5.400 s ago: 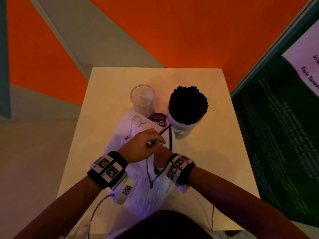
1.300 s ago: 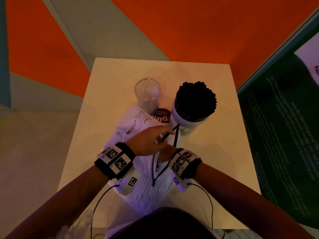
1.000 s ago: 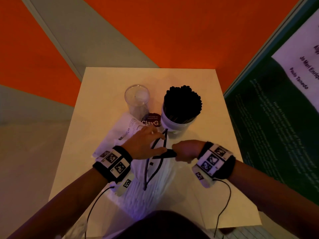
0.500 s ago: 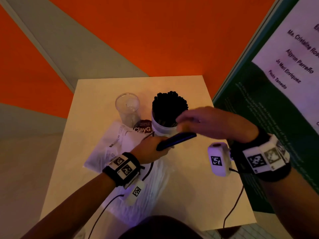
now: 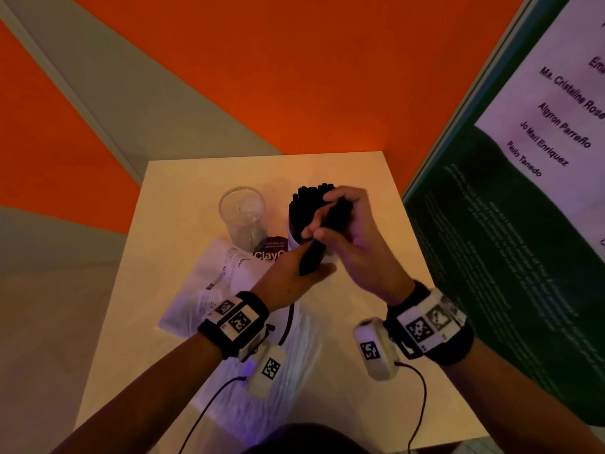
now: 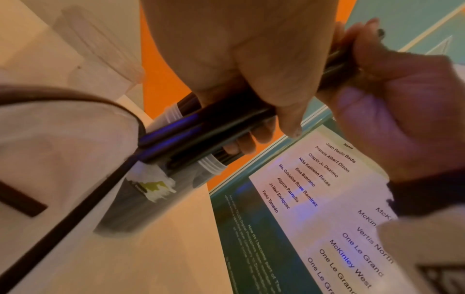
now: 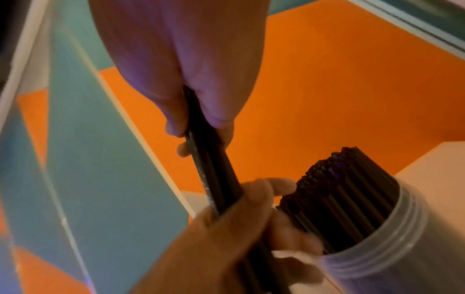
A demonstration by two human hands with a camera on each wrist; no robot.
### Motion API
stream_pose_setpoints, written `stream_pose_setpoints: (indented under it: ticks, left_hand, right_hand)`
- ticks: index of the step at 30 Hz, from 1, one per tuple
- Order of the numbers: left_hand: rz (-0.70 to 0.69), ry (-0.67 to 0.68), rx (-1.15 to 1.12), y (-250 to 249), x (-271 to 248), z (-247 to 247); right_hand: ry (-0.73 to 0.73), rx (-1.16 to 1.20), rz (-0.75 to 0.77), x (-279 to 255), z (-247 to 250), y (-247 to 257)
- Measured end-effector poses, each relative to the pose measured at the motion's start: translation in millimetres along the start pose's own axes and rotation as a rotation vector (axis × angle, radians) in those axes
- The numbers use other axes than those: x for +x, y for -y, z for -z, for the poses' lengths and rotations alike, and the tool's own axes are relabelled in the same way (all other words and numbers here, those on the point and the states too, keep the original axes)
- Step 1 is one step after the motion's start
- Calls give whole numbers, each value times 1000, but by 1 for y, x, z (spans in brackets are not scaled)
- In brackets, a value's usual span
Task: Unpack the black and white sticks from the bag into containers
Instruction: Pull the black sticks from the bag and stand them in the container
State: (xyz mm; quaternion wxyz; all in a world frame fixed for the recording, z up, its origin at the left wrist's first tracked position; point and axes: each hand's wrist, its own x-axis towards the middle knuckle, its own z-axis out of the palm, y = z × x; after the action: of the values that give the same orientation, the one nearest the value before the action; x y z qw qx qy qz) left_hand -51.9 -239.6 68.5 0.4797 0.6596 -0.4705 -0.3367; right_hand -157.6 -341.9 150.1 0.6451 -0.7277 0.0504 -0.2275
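Note:
A small bundle of black sticks (image 5: 316, 257) (image 6: 201, 129) (image 7: 214, 175) is held at both ends just in front of the white container (image 5: 291, 237) (image 7: 392, 254), which is packed with black sticks (image 5: 307, 208) (image 7: 334, 199). My left hand (image 5: 294, 276) (image 7: 226, 238) grips the bundle's lower end. My right hand (image 5: 340, 231) (image 6: 392, 99) curls round its upper end, above the container's mouth. The white bag (image 5: 212, 290) with a black cord lies flat under my left wrist. An empty clear cup (image 5: 244, 217) stands left of the white container.
A small square white table (image 5: 360, 322) carries everything. A round dark "ClayG" label (image 5: 271, 252) shows between cup and container. A dark green board with printed names (image 5: 507, 240) stands close on the right. Orange and grey walls rise behind.
My right hand came back from above the container and closed on the bundle's upper end. The bundle tipped from nearly level to steeply upright. My left hand kept its hold.

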Motion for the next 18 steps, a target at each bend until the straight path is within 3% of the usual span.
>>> stream_pose_setpoints:
  ticks: [3, 7, 15, 18]
  left_hand:
    - [-84, -146, 61, 2, 5, 9]
    - [-27, -297, 158, 16, 10, 29]
    - [125, -278, 215, 44, 24, 37]
    - [143, -260, 225, 54, 28, 36]
  right_hand:
    - [-118, -55, 2, 24, 23, 7]
    - [-204, -158, 62, 51, 50, 9]
    - [-66, -502, 24, 40, 28, -58]
    - [-52, -935, 26, 23, 22, -94]
